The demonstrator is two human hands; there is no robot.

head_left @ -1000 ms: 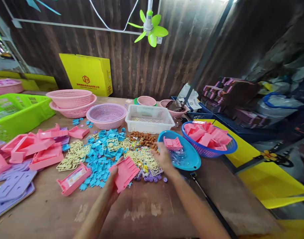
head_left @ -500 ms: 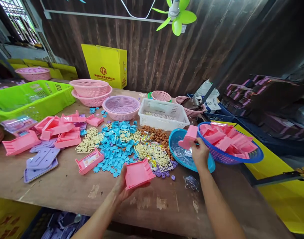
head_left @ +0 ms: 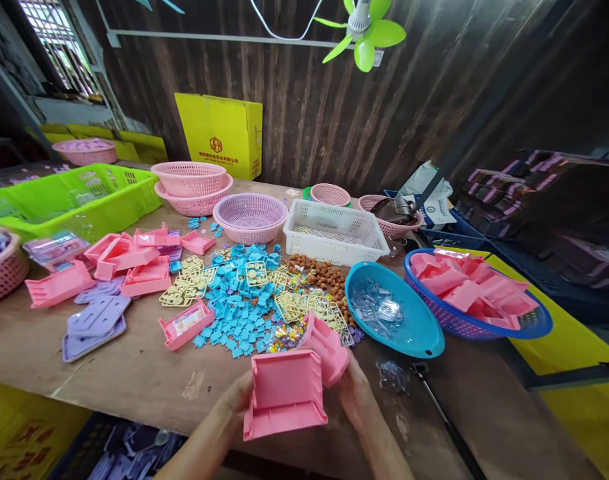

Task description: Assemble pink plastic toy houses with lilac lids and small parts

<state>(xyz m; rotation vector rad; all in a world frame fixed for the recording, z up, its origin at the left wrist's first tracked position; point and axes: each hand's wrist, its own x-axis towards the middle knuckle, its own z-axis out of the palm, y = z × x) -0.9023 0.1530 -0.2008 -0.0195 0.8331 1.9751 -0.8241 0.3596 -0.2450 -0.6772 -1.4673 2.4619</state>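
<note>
My left hand [head_left: 237, 400] is closed on the left side of a pink plastic tray-like part [head_left: 287, 383], tilted so that its hollow side faces me. In my right hand [head_left: 357, 390] is a second pink plastic piece [head_left: 327, 347] with a curved end, held up against the tray's right edge; whether the two are joined I cannot tell. Most of my fingers are hidden behind the parts. Just beyond them lie small blue plastic parts [head_left: 239, 327], cream-coloured sprue frames [head_left: 312, 308] and colourful beads [head_left: 287, 337].
On the right stand a blue basket [head_left: 539, 327] of pink pieces and a turquoise basin [head_left: 419, 333] holding clear parts. A black rod [head_left: 449, 427] lies near them. Pink trays [head_left: 59, 285] and purple panels [head_left: 97, 319] are at left; a white basket [head_left: 334, 250] stands behind.
My right hand has come left and down from above the turquoise basin, bringing the curved pink piece to the tray. My left hand has turned the tray and drawn it slightly nearer.
</note>
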